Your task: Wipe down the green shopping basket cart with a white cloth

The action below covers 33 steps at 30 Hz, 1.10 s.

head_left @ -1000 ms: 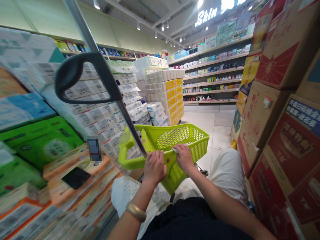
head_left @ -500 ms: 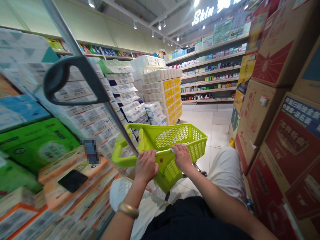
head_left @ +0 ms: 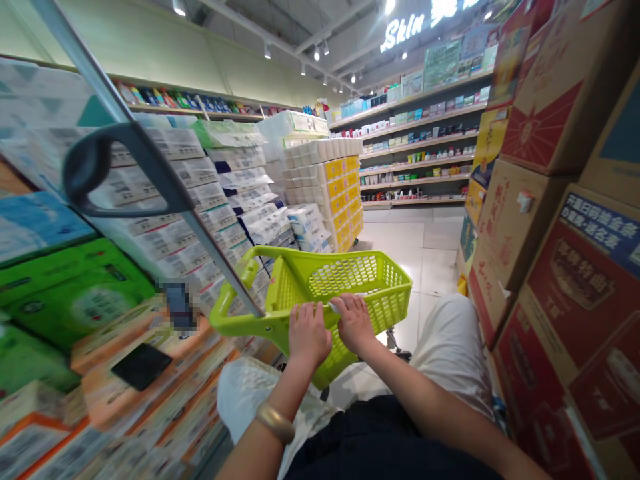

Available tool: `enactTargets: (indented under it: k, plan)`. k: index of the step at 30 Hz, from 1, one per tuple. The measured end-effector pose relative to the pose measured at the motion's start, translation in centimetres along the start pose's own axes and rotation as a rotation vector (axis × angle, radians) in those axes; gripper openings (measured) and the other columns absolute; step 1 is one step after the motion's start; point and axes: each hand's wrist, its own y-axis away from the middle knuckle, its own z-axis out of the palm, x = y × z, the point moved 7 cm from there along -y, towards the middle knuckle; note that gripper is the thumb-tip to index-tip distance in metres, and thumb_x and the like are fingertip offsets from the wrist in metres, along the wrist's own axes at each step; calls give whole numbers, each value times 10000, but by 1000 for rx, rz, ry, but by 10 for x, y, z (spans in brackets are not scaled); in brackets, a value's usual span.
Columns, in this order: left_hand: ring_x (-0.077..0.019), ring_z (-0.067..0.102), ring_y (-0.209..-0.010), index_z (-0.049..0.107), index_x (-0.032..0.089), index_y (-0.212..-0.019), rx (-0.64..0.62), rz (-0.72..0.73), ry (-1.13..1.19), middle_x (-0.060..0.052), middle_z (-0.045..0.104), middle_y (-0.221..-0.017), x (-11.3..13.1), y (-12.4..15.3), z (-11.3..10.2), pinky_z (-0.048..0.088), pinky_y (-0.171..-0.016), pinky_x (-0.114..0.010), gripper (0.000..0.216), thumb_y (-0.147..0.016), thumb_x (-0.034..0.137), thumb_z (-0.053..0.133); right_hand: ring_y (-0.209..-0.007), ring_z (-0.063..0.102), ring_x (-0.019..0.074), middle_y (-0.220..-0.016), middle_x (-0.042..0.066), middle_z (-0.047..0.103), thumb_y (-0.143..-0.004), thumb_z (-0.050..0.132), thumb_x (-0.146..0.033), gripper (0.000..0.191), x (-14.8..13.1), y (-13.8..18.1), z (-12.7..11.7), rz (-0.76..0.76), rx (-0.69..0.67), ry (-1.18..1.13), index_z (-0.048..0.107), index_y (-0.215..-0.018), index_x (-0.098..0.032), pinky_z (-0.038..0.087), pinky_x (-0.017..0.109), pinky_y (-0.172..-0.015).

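Observation:
A lime-green plastic shopping cart (head_left: 385, 293) stands at an angle before my knees, its basket seemingly holding nothing. My left hand (head_left: 310, 339) is closed over the cart's near rim, fingertips curled across the top edge. Close to its right, my right hand (head_left: 356, 327) presses a small white wipe or tissue (head_left: 334, 307) on the same rim, most of it hidden under the fingers. From the cart's handle end a metal pole (head_left: 220, 257) with a dark grey looped grip (head_left: 130, 207) rises toward the upper left.
Stacked tissue packs (head_left: 170, 180) line the left side. A phone (head_left: 179, 307) and a black flat object (head_left: 141, 366) lie on orange cartons there. Cardboard boxes (head_left: 525, 213) rise close on the right. Product shelves (head_left: 420, 153) stand beyond the tiled floor (head_left: 395, 233).
My left hand has moved right along the rim, away from the pole and nearer my right hand. The right hand has shifted slightly left. Cart and pole sit a little farther left.

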Motion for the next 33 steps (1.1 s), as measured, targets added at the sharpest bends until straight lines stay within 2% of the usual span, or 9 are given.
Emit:
enactTargets:
  k: [6, 12, 14, 17, 21, 24, 28, 31, 33]
  plan:
    - [-279, 426, -1187, 485, 132, -1285, -9, 52, -13, -132, 560, -1179, -2, 6, 15, 226, -1109, -461, 602, -694, 184, 584, -1164, 432, 219, -1199, 56, 560, -759, 519, -89, 481, 4, 1, -2, -46, 16, 8, 550, -1203, -271, 220, 389, -1107]
    - [-287, 400, -1193, 455, 130, -1334, -3, 80, -34, -132, 529, -1181, -3, 10, 16, 200, -1124, -448, 668, -688, 215, 604, -1150, 447, 228, -1148, 58, 579, -747, 505, -56, 413, 65, 4, -19, 99, 114, 74, 609, -1098, -247, 222, 409, -1110]
    - [-289, 400, -1187, 460, 136, -1332, 1, 71, -31, -132, 527, -1176, -2, 11, 16, 197, -1124, -454, 665, -689, 220, 605, -1149, 446, 235, -1146, 68, 578, -745, 496, -42, 394, 75, 4, -23, 146, 134, 85, 623, -1066, -232, 232, 417, -1105]
    - [-293, 405, -1179, 478, 139, -1313, 5, 40, -36, -130, 532, -1159, 0, 11, 16, 191, -1124, -471, 639, -692, 228, 600, -1126, 452, 240, -1117, 81, 579, -751, 493, -52, 357, 62, 4, -20, 160, 148, 61, 630, -1039, -212, 249, 428, -1096]
    - [-302, 405, -1187, 493, 127, -1291, 10, -5, -56, -138, 532, -1167, 2, 11, 18, 187, -1121, -483, 617, -693, 238, 596, -1163, 426, 238, -1172, 77, 559, -732, 509, -71, 453, 8, 6, -5, 6, 96, -12, 583, -1152, -223, 210, 438, -1125]
    - [-299, 404, -1195, 495, 126, -1283, 20, -14, -53, -137, 531, -1175, 3, 14, 17, 180, -1127, -476, 605, -696, 236, 593, -1201, 406, 235, -1222, 76, 542, -725, 525, -86, 513, -9, 8, -1, -60, 68, -42, 545, -1215, -233, 212, 423, -1124]
    - [-291, 407, -1196, 483, 131, -1291, 23, 8, -39, -129, 534, -1164, 3, 18, 16, 186, -1127, -461, 610, -699, 234, 586, -1151, 446, 208, -1177, 50, 574, -745, 495, -58, 485, 16, 11, -10, -72, 65, -12, 571, -1178, -265, 236, 392, -1104]
    - [-295, 406, -1192, 486, 142, -1286, 23, 7, -30, -125, 537, -1154, 4, 19, 16, 184, -1123, -467, 615, -686, 227, 585, -1132, 452, 212, -1146, 54, 583, -763, 479, -51, 427, 46, 12, -21, 40, 134, 29, 598, -1122, -249, 234, 406, -1096]
    - [-301, 409, -1181, 494, 152, -1276, 17, -12, -27, -123, 539, -1141, 4, 17, 16, 193, -1111, -480, 609, -678, 223, 588, -1133, 447, 221, -1142, 66, 577, -771, 474, -52, 395, 53, 12, -23, 108, 145, 63, 604, -1099, -231, 235, 417, -1094]
